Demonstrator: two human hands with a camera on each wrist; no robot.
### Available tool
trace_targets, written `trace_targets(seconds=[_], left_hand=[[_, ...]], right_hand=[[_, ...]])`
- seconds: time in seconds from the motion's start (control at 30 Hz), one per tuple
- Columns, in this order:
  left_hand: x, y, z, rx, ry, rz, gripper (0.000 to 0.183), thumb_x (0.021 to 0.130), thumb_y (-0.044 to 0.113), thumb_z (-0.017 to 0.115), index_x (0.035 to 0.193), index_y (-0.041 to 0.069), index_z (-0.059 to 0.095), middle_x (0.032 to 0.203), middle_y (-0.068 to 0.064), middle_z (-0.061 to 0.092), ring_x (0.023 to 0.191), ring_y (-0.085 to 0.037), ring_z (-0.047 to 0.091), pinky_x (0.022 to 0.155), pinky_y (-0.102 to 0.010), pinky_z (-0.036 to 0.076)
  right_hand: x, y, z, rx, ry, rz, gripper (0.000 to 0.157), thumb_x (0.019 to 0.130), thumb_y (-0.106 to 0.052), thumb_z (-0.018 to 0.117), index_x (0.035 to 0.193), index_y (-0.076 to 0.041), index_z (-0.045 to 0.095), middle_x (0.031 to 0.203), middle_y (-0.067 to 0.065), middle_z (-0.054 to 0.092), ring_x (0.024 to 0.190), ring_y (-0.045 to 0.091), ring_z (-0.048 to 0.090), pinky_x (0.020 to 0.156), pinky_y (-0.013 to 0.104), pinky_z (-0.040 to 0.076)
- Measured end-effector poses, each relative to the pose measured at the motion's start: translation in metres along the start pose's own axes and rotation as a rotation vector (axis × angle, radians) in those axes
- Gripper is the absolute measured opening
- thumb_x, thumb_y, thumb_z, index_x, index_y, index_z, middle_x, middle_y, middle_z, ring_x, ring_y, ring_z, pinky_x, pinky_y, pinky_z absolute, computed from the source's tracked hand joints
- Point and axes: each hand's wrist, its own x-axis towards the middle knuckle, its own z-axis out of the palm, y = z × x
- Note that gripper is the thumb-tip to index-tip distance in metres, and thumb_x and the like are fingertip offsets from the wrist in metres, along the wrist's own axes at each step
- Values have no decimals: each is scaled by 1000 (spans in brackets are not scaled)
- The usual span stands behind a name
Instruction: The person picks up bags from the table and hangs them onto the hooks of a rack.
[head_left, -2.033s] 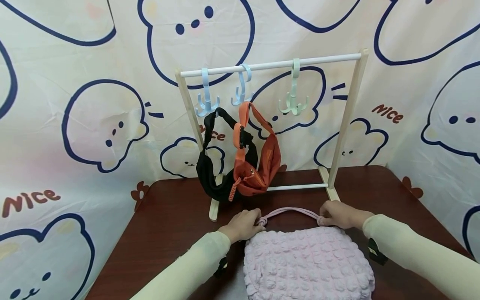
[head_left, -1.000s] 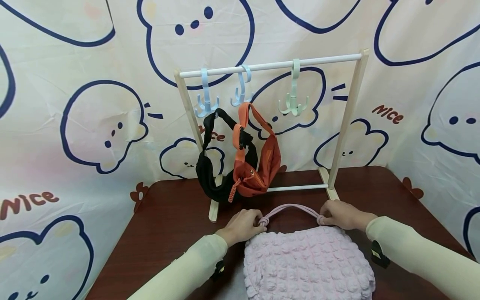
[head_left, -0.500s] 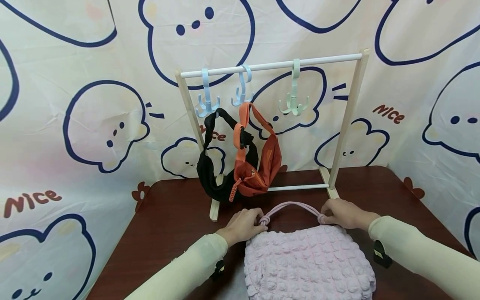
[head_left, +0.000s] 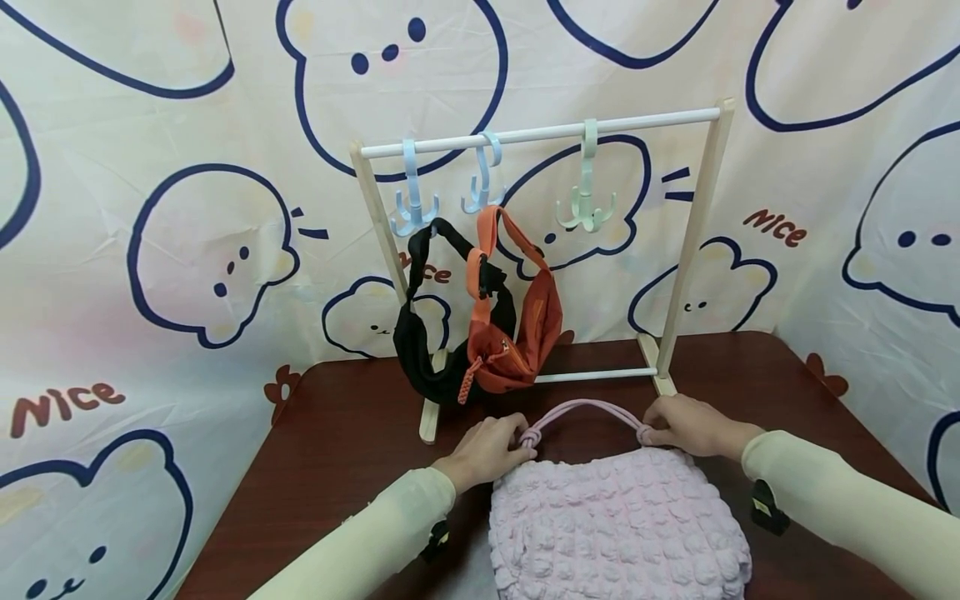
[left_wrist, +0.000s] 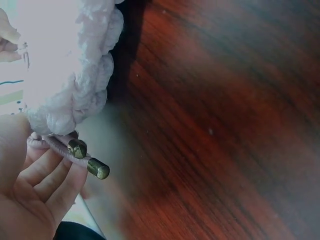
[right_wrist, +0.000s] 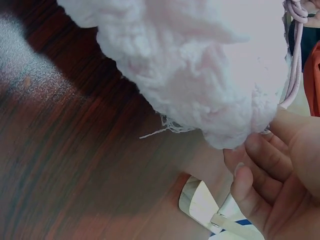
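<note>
On the near part of the desk [head_left: 337,458], before a rack [head_left: 536,133], a puffy pink bag [head_left: 618,525] has its cord handle [head_left: 592,404] arched slightly higher than two seconds ago, left hand [head_left: 487,452] and right hand [head_left: 693,427] pinching its top corners, suggesting a barely begun lift.

So the backdrop [head_left: 540,71] is cream cloth, back and both sides, covered in chunky navy-outlined cartoon critters [head_left: 225,300] plus reddish-brown "Nice" lettering [head_left: 776,227]. Tabletop [head_left: 330,417] is dark reddish-brown woodgrain, rounded back corners, hazy sheen in spots.
</note>
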Motion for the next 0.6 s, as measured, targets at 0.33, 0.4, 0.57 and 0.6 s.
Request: trace_targets(seconds=[0.33,0.4,0.57,0.6], left_hand=[[-1,2,-2,-13,24,17,25,94,35,72,112,19,63,77,8,58,58,-3,49,52,-21,38],[-1,2,-3,-18,29,19,25,94,35,73,112,19,63,77,8,58,58,-3,49,52,-21,38],[-1,2,-4,-28,41,22,26,94,35,73,112,19,63,76,8,58,55,-3,49,50,-21,39],[-1,2,-4,-28,43,23,26,94,35,73,113,19,63,76,8,58,55,-3,49,50,-21,39]], right_hand=[[-3,0,-4,-9,22,-18,16,93,-28,73,100,-14,77,90,-7,74,74,4,60,66,29,51],[-4,0,-5,-3,26,-26,16,93,-28,73,99,-14,77,89,-8,73,71,3,58,64,27,49],[-5,-1,-9,17,36,-54,14,94,-27,72,98,-15,77,85,-10,71,69,2,56,62,23,48],[-5,-2,-10,21,39,-59,13,93,-27,72,97,-15,77,84,-10,71,68,2,56,61,23,48]])
